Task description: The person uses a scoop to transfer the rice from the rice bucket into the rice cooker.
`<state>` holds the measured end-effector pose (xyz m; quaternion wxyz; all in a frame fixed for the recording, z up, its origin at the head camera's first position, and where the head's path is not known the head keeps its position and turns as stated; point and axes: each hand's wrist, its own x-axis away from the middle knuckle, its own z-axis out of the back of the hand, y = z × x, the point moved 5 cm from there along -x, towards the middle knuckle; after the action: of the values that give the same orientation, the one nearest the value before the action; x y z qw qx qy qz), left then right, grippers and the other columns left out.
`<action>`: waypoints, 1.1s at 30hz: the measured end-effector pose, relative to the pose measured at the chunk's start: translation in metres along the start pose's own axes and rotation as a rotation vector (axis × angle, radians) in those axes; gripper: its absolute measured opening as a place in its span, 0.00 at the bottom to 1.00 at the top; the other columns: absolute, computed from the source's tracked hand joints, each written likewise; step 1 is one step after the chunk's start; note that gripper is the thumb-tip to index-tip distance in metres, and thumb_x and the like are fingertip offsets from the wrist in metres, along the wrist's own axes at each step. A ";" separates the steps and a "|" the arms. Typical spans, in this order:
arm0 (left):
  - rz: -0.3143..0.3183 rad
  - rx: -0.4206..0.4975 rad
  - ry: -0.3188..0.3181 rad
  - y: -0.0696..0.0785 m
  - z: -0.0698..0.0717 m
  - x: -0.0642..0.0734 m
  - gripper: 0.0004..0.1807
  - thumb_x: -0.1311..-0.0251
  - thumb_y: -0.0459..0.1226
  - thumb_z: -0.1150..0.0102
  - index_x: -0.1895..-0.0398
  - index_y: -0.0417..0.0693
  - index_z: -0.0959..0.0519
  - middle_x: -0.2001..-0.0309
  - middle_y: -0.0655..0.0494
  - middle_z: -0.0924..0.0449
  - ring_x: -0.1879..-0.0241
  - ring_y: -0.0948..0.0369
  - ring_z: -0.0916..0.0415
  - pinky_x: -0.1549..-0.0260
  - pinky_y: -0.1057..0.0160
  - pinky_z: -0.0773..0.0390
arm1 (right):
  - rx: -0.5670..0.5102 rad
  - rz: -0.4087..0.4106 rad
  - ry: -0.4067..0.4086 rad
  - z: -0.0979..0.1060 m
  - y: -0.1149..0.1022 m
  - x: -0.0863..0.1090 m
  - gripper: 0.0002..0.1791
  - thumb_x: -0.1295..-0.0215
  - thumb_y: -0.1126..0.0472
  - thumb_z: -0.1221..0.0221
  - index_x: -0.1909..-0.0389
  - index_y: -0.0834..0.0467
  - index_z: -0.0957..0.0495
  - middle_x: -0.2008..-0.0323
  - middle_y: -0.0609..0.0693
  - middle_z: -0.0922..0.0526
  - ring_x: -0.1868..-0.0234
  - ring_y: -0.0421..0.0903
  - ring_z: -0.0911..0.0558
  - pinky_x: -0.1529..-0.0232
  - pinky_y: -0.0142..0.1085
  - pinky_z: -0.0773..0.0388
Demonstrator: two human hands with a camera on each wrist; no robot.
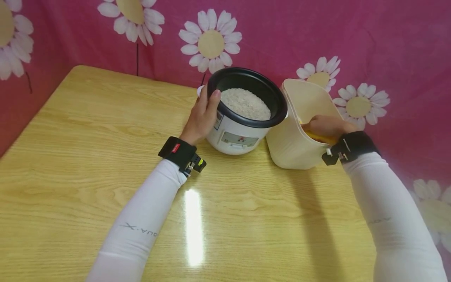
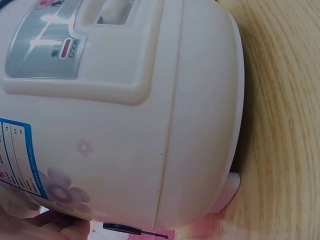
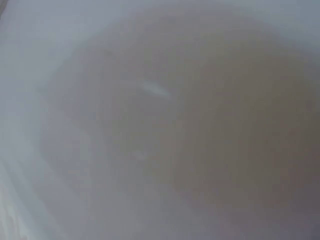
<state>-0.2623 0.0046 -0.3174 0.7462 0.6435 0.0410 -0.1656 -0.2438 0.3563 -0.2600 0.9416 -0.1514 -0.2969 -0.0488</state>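
A white rice cooker (image 1: 232,135) stands without a lid near the back of the table, its dark inner pot (image 1: 262,92) holding white rice (image 1: 244,103). My left hand (image 1: 201,117) grips the cooker's left side, thumb over the black rim; in the left wrist view the cooker's front panel (image 2: 45,45) fills much of the picture. Right of the cooker, a cream-coloured bin (image 1: 289,145) is tilted. Inside its mouth my right hand (image 1: 325,127) holds a yellow object (image 1: 322,138), mostly hidden by the hand and bin wall. The right wrist view is too blurred to read.
The wooden table (image 1: 105,156) extends to the left and front. Behind it hangs a pink cloth (image 1: 275,35) with white daisies, close to the cooker and bin. A bright light reflection lies on the tabletop.
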 end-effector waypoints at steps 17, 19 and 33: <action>0.008 -0.010 0.008 -0.001 -0.001 0.000 0.32 0.21 0.55 0.67 0.19 0.56 0.47 0.23 0.47 0.40 0.24 0.53 0.40 0.21 0.44 0.41 | 0.156 0.079 0.121 -0.006 -0.003 -0.001 0.31 0.22 0.41 0.55 0.49 0.64 0.18 0.61 0.55 0.15 0.59 0.52 0.19 0.56 0.40 0.25; 0.015 -0.010 0.005 0.000 -0.001 0.000 0.31 0.21 0.55 0.67 0.20 0.57 0.47 0.23 0.47 0.40 0.24 0.52 0.40 0.21 0.44 0.42 | 0.176 0.101 0.130 -0.006 -0.004 -0.002 0.30 0.22 0.42 0.56 0.53 0.63 0.16 0.63 0.54 0.15 0.62 0.51 0.19 0.57 0.39 0.25; 0.008 -0.013 0.009 -0.002 -0.002 -0.002 0.33 0.21 0.56 0.67 0.18 0.57 0.49 0.22 0.48 0.40 0.23 0.54 0.41 0.20 0.45 0.43 | 0.274 0.208 0.095 -0.009 -0.005 -0.005 0.24 0.20 0.50 0.56 0.57 0.60 0.14 0.57 0.57 0.14 0.61 0.49 0.19 0.54 0.41 0.23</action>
<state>-0.2644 0.0064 -0.3190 0.7509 0.6394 0.0429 -0.1597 -0.2435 0.3491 -0.2683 0.9664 -0.0490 -0.2385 0.0828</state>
